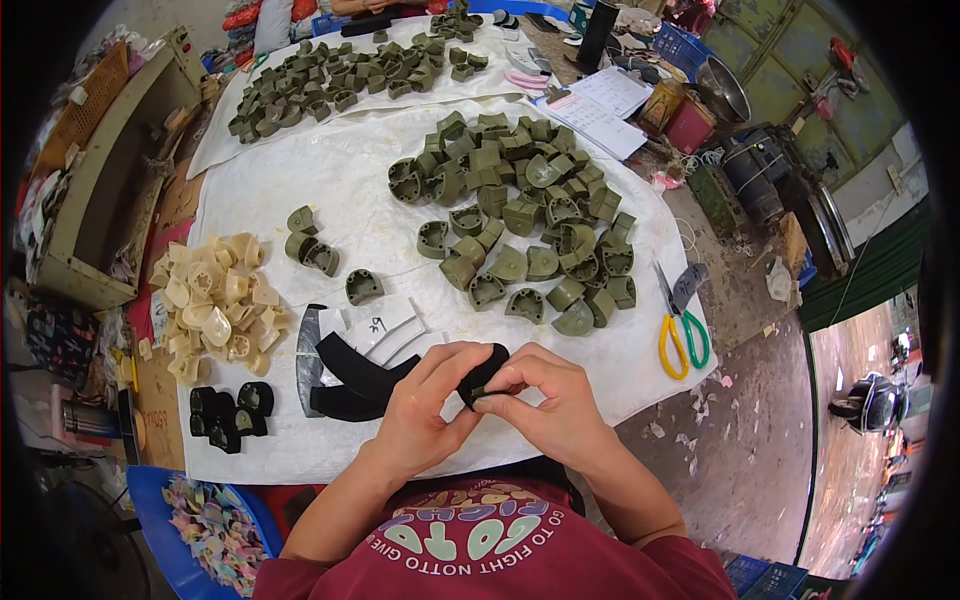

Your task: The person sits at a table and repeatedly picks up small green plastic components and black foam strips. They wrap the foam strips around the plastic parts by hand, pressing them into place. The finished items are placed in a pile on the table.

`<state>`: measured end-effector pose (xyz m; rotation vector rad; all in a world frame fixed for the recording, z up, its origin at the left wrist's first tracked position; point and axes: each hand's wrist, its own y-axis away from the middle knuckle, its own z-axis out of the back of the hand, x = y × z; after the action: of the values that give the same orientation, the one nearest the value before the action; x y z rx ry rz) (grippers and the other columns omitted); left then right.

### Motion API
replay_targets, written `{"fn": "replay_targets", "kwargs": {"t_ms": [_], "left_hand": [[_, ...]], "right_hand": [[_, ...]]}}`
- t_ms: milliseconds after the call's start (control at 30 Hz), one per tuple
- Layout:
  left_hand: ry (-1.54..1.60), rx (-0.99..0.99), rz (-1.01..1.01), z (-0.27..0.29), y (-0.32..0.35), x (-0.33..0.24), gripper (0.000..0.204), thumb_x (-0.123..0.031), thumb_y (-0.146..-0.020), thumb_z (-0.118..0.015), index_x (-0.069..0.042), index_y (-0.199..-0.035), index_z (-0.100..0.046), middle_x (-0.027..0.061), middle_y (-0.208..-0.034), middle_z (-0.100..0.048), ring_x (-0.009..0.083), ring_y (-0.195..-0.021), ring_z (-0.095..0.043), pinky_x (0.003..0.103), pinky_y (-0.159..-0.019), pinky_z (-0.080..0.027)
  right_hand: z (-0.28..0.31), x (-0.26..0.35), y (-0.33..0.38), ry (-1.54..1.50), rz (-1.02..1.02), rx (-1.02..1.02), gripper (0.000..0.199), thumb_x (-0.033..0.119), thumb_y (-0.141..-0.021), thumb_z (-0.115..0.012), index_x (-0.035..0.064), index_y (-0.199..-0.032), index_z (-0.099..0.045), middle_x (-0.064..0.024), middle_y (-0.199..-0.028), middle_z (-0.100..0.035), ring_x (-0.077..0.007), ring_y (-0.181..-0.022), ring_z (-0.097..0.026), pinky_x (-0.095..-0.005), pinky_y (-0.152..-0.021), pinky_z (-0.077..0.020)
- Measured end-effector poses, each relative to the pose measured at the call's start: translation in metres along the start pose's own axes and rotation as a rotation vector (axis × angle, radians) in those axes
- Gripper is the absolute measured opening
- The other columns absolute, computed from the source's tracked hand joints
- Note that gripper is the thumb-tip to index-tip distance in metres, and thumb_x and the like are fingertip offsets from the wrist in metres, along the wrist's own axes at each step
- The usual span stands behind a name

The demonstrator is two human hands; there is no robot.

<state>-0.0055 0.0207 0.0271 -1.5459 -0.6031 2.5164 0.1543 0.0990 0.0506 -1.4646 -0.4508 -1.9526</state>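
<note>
together, hands (425,405) (548,400) pinch curved, matte black fabric (487,368).

Left of the scissors (681,335), the left grip (425,400) and right grip (545,395) hide much of a black piece (486,366), so its covered side cannot be told. Farther left of the scissors, black strips (360,374) run out of sight behind the left grip. Beyond the scissors, writing on the papers (600,100) is too small to read, and the upper edge cuts off another person (368,6). Nearer and far left of the scissors, the lower edge crops a blue basin (150,500).
</note>
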Motion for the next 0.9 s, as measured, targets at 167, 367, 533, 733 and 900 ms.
{"fn": "replay_targets", "kwargs": {"t_ms": [167,367,533,733,900], "left_hand": [[0.143,-0.014,0.111,-0.004,0.004,-0.001,0.061,0.007,-0.069,-0.072,-0.004,-0.126,-0.053,0.0127,-0.115,-0.058,0.0224,-0.096,-0.062,0.030,-0.079,-0.052],[0.809,-0.002,0.385,-0.002,0.008,0.002,0.060,0.012,-0.076,-0.066,-0.005,-0.132,-0.050,0.0070,-0.118,-0.054,0.0148,-0.103,-0.058,0.028,-0.084,-0.051],[0.867,-0.059,0.301,-0.002,0.008,0.012,0.051,0.013,-0.080,-0.062,-0.001,-0.128,-0.054,0.0083,-0.117,-0.053,0.0166,-0.105,-0.057,0.029,-0.088,-0.051],[0.965,-0.128,0.367,-0.005,0.016,0.011,0.047,0.012,-0.082,-0.062,0.000,-0.127,-0.055,0.0110,-0.115,-0.058,0.0164,-0.099,-0.060,0.029,-0.086,-0.052],[1.263,-0.115,0.439,-0.007,0.016,0.008,0.044,0.004,-0.083,-0.065,-0.002,-0.126,-0.056,0.0108,-0.110,-0.062,0.0145,-0.094,-0.062,0.027,-0.080,-0.052]], "right_hand": [[0.001,0.009,-0.005,0.078,-0.052,-0.099,0.017,0.006,-0.071,-0.079,0.0037,-0.079,-0.064,-0.0036,-0.079,-0.061,-0.0130,-0.073,-0.058,-0.0251,-0.068,-0.0467],[0.005,-0.002,0.000,0.012,0.018,-0.054,0.014,0.007,-0.073,-0.078,0.0038,-0.078,-0.065,-0.0032,-0.078,-0.060,-0.0121,-0.073,-0.056,-0.0254,-0.068,-0.0450],[0.004,-0.005,-0.001,0.014,0.025,-0.056,0.014,0.007,-0.073,-0.077,0.0042,-0.079,-0.065,-0.0029,-0.079,-0.060,-0.0128,-0.074,-0.055,-0.0269,-0.068,-0.0443],[0.007,0.005,-0.012,-0.071,-0.007,-0.111,0.028,0.011,-0.075,-0.077,0.0052,-0.099,-0.065,-0.0046,-0.097,-0.062,-0.0167,-0.091,-0.058,-0.0295,-0.083,-0.0444],[0.002,-0.027,-0.013,-0.510,-0.021,0.175,0.039,0.011,-0.075,-0.077,0.0046,-0.112,-0.064,-0.0041,-0.110,-0.063,-0.0140,-0.103,-0.057,-0.0301,-0.092,-0.0431]]}}
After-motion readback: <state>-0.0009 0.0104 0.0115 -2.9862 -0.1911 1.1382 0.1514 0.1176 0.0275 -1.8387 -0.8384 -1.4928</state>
